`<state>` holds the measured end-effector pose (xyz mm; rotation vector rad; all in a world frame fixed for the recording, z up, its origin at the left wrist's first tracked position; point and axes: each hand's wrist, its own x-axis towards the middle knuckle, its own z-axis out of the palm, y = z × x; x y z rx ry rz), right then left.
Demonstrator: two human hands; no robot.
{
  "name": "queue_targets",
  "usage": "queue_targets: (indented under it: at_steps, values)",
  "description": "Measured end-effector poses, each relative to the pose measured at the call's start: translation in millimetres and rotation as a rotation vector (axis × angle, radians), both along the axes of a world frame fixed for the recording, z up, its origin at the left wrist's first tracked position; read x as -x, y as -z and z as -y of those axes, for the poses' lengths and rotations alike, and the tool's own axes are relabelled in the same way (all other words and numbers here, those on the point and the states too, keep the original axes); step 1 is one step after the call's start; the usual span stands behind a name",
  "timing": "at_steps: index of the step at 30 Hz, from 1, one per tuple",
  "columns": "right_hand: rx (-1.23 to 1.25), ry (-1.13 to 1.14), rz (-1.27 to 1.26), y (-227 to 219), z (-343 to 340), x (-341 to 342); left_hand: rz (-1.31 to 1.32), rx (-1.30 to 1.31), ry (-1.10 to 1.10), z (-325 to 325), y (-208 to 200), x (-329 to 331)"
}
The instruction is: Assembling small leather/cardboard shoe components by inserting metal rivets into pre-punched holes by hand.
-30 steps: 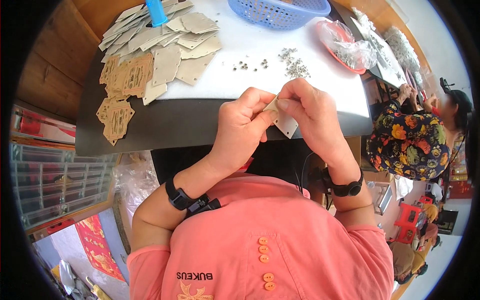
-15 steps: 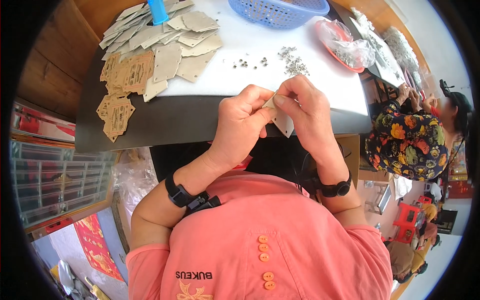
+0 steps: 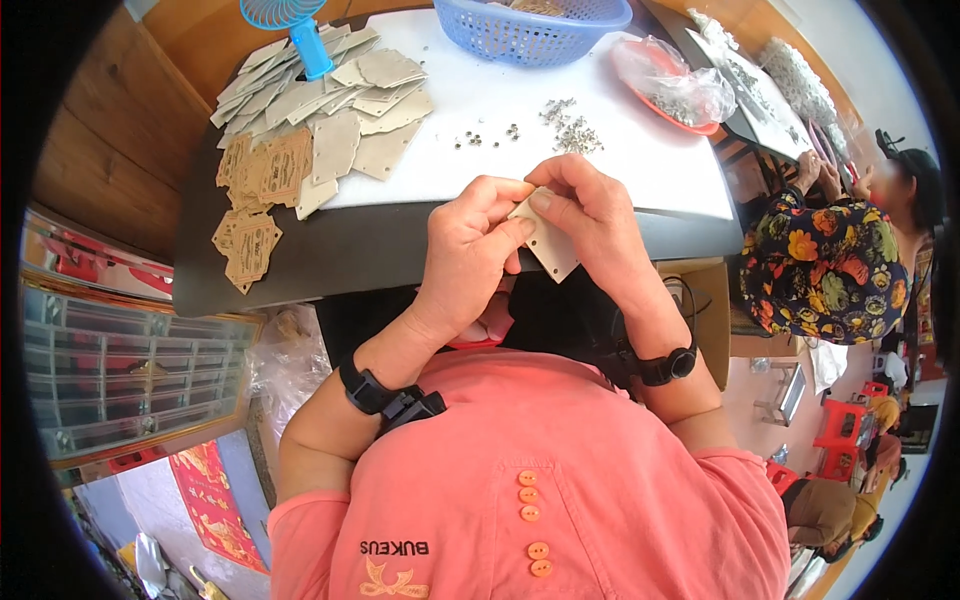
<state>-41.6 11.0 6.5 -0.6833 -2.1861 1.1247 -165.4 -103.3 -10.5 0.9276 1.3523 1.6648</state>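
Observation:
Just off the table's front edge, I hold a thin pale-beige plate (image 3: 550, 250) with small holes near its edge. My left hand (image 3: 470, 245) pinches its left side between thumb and fingers. My right hand (image 3: 592, 215) is closed on its upper right part, thumb on the face. The fingers hide the plate's top end, and I cannot make out whether a small fitting is there. Beyond my hands lie a heap of tiny silvery metal fittings (image 3: 575, 135) and several darker ones (image 3: 492, 137) on the white sheet (image 3: 440, 175).
Pale plates (image 3: 335, 150) are piled at the left, with brown printed pieces (image 3: 265, 170) in front and a blue fan (image 3: 312, 55) among them. A blue basket (image 3: 535, 35) and a red dish (image 3: 690, 122) with a plastic bag stand farther back. Another person (image 3: 825, 265) works at the right.
The plate has turned so more of its face shows between my hands. Both hands still grip it. The whole view has shifted slightly.

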Motion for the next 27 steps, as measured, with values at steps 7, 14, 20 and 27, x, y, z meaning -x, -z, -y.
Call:
queue_targets:
  at_steps: [7, 14, 20, 27]
  values:
    - [0.01, -0.006, 0.049, -10, 4, -3, -0.356, -0.207, -0.048, 5, 7, -2]
    - [0.42, -0.11, -0.545, -2, 4, -7, -0.103, -0.206, -0.094, 7, -5, -13]
    - [0.112, -0.248, -0.465, -9, -2, -15, -1.263, -0.41, -0.24, 29, -31, 22]
    - [-0.448, -0.172, 0.1, -12, -23, -35, -1.535, -0.234, -0.13, 31, -1, 17]
